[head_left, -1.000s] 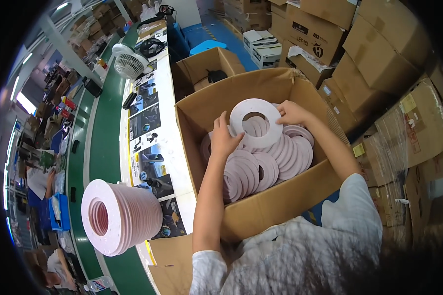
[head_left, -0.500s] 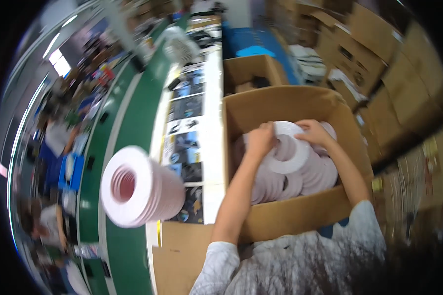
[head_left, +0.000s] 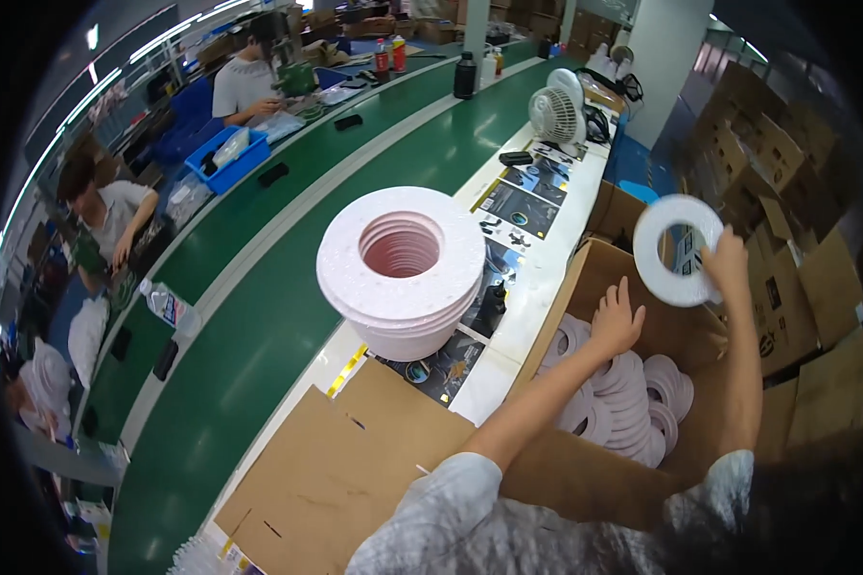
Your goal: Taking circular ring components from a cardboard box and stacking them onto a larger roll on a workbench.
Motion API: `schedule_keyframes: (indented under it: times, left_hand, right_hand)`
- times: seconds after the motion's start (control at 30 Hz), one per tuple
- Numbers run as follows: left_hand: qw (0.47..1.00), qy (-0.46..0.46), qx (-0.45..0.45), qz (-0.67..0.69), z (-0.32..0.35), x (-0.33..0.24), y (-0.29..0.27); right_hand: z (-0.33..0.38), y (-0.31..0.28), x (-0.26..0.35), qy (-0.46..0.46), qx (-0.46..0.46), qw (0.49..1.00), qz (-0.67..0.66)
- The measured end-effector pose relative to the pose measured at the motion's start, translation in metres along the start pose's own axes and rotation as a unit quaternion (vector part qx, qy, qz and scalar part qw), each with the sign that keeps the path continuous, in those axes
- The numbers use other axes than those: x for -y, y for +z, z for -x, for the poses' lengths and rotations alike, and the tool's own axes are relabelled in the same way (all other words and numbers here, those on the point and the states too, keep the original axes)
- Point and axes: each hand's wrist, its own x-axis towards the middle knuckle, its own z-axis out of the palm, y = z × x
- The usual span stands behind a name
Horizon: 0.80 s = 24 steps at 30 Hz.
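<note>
My right hand (head_left: pixel 725 265) holds up a flat white foam ring (head_left: pixel 678 249) above an open cardboard box (head_left: pixel 599 489). My left hand (head_left: pixel 616 320) hovers open over the box, fingers spread, touching nothing that I can see. Inside the box lie several more pale pink-white rings (head_left: pixel 628 398), stacked on edge and overlapping. A tall stack of the same rings (head_left: pixel 401 270) stands on the white table edge (head_left: pixel 539 297) to the left of the box.
A green conveyor belt (head_left: pixel 259 287) runs along the left, with two people seated at its far side. A flat cardboard sheet (head_left: pixel 326 479) lies near me. A white desk fan (head_left: pixel 555 115) stands farther along the table. Stacked cardboard cartons (head_left: pixel 786 192) fill the right.
My right hand has lifted one ring up out of the box. My left hand has let go of it and opened. My view has swung left toward the conveyor.
</note>
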Motion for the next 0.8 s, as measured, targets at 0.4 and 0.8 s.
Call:
schedule_keyframes:
  times: [0.4,0.8]
  left_hand:
    - [0.987,0.014,0.079,-0.141,-0.008,0.053,0.041]
    - [0.93,0.039,0.189,0.313,0.014,0.048,0.009]
  right_hand:
    - [-0.036,-0.066,0.34,-0.27,0.304,0.888,-0.214]
    - [-0.01,-0.064,0.385,-0.357,0.306,0.867,-0.163]
